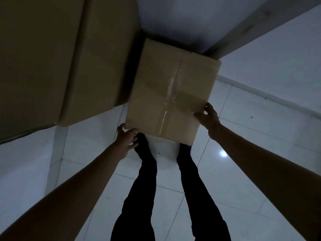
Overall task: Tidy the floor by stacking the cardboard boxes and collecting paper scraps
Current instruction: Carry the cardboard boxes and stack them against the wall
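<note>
Cardboard fills most of what you see: a taped box [172, 94] sits between your two hands, its far end pushed towards the corner where the wall [173, 20] meets a grey ledge [260, 30], its near end over your feet. Your left hand [126, 141] curls round the near left corner of the box, fingers tucked under the edge; your right hand [207, 115] grips the right edge near the front, thumb on top. Both hold the box and nothing else. Whether the box rests on the floor [243, 171] or on something beneath it, you cannot tell from this angle.

Just to the left, touching or nearly touching the box, stands a much larger stack of cardboard [60, 58], at least two big boxes side by side, taller than the one in your hands.

Judging by how things lie, the stacking looks well along: the boxes are gathered in the corner and this one seems to be the last to be set or squared up. A white patch [163, 146] shows under the near edge of the box, between your feet; it may be a paper scrap, or only bright tile. No other scraps are visible on the tiles, so the collecting part is either done or lies outside your view.
</note>
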The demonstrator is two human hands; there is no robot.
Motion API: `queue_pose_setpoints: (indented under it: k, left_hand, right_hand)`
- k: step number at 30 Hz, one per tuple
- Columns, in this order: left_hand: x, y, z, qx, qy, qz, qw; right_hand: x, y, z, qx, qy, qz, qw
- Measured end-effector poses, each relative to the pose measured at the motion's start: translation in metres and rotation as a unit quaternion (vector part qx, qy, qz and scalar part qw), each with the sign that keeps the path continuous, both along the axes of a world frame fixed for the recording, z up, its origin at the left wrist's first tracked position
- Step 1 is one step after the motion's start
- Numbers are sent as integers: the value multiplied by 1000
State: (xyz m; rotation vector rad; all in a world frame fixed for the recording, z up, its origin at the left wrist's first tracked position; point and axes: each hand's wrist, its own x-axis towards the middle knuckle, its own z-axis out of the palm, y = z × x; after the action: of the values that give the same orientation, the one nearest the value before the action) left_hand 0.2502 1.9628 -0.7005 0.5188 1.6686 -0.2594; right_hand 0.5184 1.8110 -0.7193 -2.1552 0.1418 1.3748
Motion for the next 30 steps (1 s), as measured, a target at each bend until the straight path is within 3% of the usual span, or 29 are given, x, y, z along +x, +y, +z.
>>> queue_pose_setpoints:
  k: [4,8,14,19,25,30]
  left_hand:
    - [-17,10,-4,25,33,60,997]
    - [-22,32,-5,10,-28,127,991]
    - [20,77,0,23,-95,213,972]
    - [45,70,-3,9,-99,332,938]
    - [36,76,4,16,-96,225,969]
    - [38,66,36,51,-92,100,989]
  right_hand:
    - [-26,26,2,9,64,1,998]
    - [-44,51,1,-35,46,-44,997]
    - [17,99,-5,-5,-20,-87,996]
    - [49,115,4,16,-4,-111,994]
    - [33,101,10,22,-19,-13,999]
    - [0,79,24,6,-10,-12,1000]
